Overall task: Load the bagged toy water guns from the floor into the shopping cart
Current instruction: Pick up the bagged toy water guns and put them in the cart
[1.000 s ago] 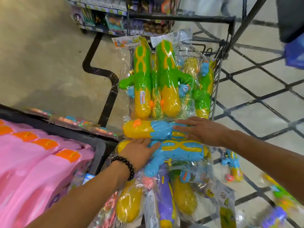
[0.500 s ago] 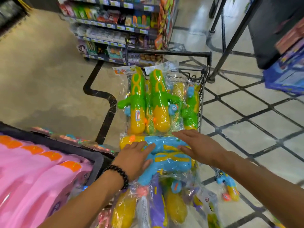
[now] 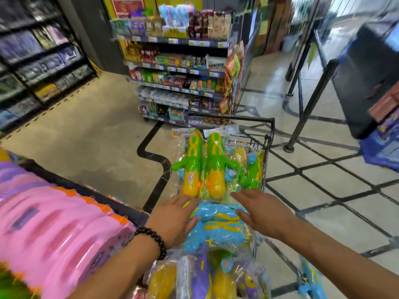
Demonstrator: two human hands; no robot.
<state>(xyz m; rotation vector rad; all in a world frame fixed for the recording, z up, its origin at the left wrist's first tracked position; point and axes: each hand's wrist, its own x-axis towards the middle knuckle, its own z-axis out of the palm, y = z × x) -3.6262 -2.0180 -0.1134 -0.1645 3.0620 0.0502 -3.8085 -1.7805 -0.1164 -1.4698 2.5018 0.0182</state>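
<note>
Bags of toy water guns fill the shopping cart in the head view, packed to its rim. The two green-and-yellow guns at the far end lie with their long axes running away from the person, green ends toward the cart's front bar and yellow ends toward the hands. Nearer, the blue water gun lies across the cart, its long axis roughly left to right, on top of the load. The left hand, with a black bead bracelet on its wrist, rests flat on the blue gun's left end with fingers straight and spread. The right hand lies at its right end, fingers extended and relaxed, thumb toward the bag; neither hand curls round anything. Closest to the person, purple and yellow bagged guns stand side by side, cut off by the bottom edge. One more blue bagged gun lies on the tiled floor just right of the cart, partly hidden by the right forearm. The cart's near edge and left wall are covered by bags and arms. A pink inflatable stack presses in on the left, blurred. A shelf unit of snacks stands beyond the cart's front, and a black post stands to the right; open floor lies between them.
</note>
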